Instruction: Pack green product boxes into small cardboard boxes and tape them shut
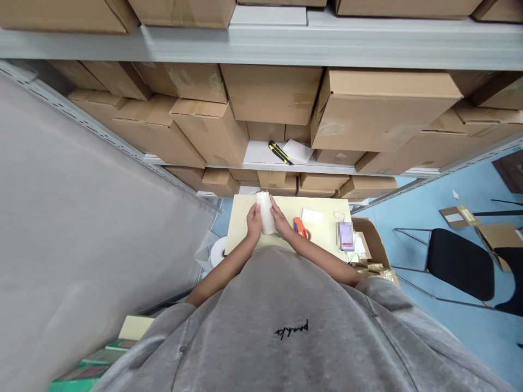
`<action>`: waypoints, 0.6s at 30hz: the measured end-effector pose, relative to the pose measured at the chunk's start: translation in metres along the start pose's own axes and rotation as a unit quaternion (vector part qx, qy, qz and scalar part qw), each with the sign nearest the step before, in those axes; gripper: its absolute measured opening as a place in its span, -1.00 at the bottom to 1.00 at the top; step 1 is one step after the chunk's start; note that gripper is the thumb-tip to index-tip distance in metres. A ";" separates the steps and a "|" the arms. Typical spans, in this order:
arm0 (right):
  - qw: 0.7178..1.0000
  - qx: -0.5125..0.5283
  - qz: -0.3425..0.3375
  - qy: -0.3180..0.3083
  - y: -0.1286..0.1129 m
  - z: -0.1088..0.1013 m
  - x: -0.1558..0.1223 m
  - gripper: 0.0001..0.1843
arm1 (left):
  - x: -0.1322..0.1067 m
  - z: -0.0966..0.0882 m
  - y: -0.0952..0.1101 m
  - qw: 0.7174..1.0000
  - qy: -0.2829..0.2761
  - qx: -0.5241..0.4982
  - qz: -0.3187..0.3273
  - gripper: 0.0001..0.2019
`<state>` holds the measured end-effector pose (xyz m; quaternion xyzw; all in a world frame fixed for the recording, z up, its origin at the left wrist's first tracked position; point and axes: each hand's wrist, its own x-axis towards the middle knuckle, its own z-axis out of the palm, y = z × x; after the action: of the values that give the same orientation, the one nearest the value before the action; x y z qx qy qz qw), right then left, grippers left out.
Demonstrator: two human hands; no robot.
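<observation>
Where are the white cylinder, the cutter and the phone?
White cylinder point(267, 215): head view, middle of its side, between the hands.
Cutter point(280, 153): head view, middle of its black-and-yellow body.
Phone point(347, 236): head view, on its lit, blurred screen.
</observation>
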<state>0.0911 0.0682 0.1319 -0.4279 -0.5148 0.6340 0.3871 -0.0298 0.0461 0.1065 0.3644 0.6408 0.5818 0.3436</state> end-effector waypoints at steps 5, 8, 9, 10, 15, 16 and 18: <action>0.994 0.068 0.082 -0.005 0.007 0.008 0.006 -0.05 | 0.004 -0.003 0.001 0.998 0.031 -0.044 0.014 -0.51; 0.994 0.060 0.082 -0.042 0.010 0.013 0.007 -0.15 | 0.006 -0.006 -0.004 1.000 0.012 -0.025 0.000 -0.51; 0.995 0.049 0.068 -0.047 0.010 0.014 0.007 -0.20 | 0.006 -0.008 -0.005 1.000 0.014 -0.007 -0.003 -0.50; 0.997 0.036 0.052 -0.044 0.010 0.014 0.007 -0.22 | 0.007 -0.009 -0.006 1.000 0.020 0.013 -0.003 -0.50; 1.000 -0.026 -0.003 -0.014 0.010 0.020 0.004 -0.19 | 0.010 -0.017 -0.006 0.998 0.024 0.056 -0.001 -0.43; 0.999 -0.033 -0.012 -0.009 0.010 0.022 0.004 -0.17 | 0.010 -0.018 -0.006 0.998 0.019 0.052 -0.004 -0.42; 0.999 -0.042 -0.032 -0.004 0.010 0.026 0.002 -0.16 | 0.010 -0.019 -0.005 0.999 0.014 0.049 -0.004 -0.42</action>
<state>0.0656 0.0602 0.1242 -0.4249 -0.5556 0.6009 0.3869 -0.0515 0.0450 0.1029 0.3698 0.6746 0.5538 0.3186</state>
